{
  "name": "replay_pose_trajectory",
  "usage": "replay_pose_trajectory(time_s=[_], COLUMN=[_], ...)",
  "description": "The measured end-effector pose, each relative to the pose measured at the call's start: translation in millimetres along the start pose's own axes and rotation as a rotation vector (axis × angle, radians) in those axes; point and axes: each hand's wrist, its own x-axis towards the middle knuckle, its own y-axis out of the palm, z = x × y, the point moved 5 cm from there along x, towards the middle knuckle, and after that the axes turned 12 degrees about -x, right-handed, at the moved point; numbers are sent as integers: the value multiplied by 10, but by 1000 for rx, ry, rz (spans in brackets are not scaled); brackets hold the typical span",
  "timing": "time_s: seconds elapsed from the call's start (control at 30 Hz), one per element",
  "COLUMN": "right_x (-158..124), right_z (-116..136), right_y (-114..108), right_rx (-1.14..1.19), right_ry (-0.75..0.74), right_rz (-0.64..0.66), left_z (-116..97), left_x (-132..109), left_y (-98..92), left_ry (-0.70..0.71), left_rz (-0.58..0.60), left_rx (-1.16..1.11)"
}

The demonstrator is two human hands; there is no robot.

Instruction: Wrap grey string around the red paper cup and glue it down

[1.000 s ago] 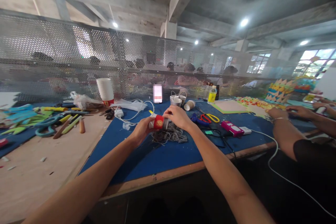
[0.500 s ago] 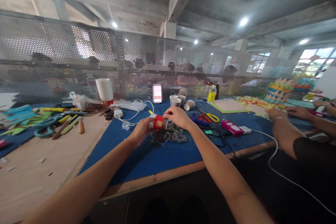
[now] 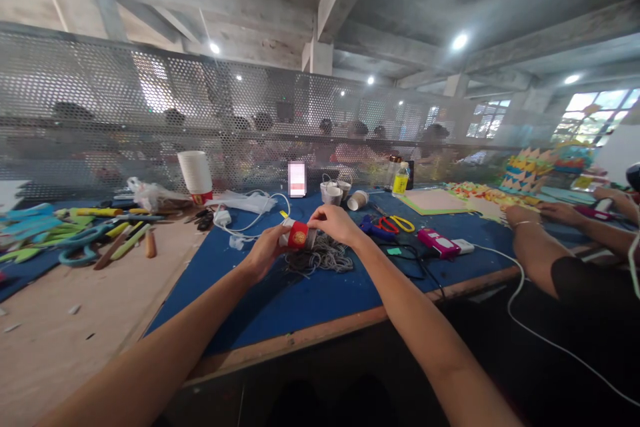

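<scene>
My left hand (image 3: 264, 255) is closed around a red-and-white paper cup (image 3: 299, 235), tipped on its side with its grey end to the right. At that end my right hand (image 3: 334, 223) pinches what looks like a thin grey cord; the fingertips largely hide it. Below both hands a loose heap of grey cord (image 3: 327, 259) lies on the blue table mat (image 3: 280, 310). Just behind my right hand stand small greyish cups (image 3: 331, 195), one with a looped handle, and another cup (image 3: 358, 200) lies on its side.
Left are a paper cup stack (image 3: 195, 173), large teal scissors (image 3: 77, 253) and a white cable (image 3: 250, 235). Right are yellow-handled scissors (image 3: 404, 223), a magenta device (image 3: 438, 243) and a yellow-labelled bottle (image 3: 401, 180). A co-worker's arm (image 3: 533, 250) rests farther right. A perforated screen (image 3: 240, 93) stands behind.
The view has shifted slightly, so everything appears a little farther left. Both hands keep nearly the same hold on the cup, which seems turned slightly.
</scene>
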Motion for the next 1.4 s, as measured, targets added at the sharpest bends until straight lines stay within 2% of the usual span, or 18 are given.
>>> replay_pose_trajectory(time_s=[0.47,1.13,1.27,1.4], right_x=[27,22,46,63], right_z=[-61,-97,-158,-178], right_y=[64,90,136,193], right_rx=[88,96,177,356], right_ry=[35,74,114,130], right_rz=[42,8,9,43], left_z=[53,60,36,28], left_x=[47,53,61,105], left_y=[-63,-58,-54,-95], left_ry=[-19,-25,-10,5], left_rz=[19,12,13,18], left_rx=[5,57,-8,-88])
